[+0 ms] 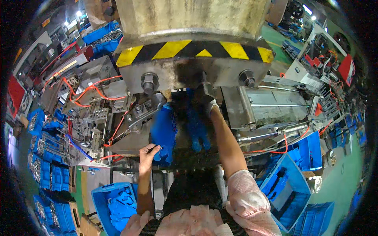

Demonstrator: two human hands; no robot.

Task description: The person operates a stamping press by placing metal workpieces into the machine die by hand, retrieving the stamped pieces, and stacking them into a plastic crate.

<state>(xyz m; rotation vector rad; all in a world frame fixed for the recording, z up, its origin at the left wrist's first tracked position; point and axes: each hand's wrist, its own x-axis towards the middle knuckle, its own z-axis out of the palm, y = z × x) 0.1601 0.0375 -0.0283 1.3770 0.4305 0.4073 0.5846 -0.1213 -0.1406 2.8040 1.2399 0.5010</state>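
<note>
My left hand is at the near edge of the machine bed, fingers curled and thumb pressed to the forefinger. It pinches the near end of a bright blue, glove-shaped piece with finger-like ends; the piece is partly blurred. To its right, a second, darker blue piece of similar shape lies in shadow. My right arm reaches forward to the press, with my right hand beside the metal post under the ram. Something whitish shows at that hand, and its fingers are hidden.
A heavy press ram with yellow-black stripes and large bolts overhangs the bed. Metal rods, clamps and orange air hoses flank it. A blue bin of flat blue pieces stands at lower left, another blue bin at lower right.
</note>
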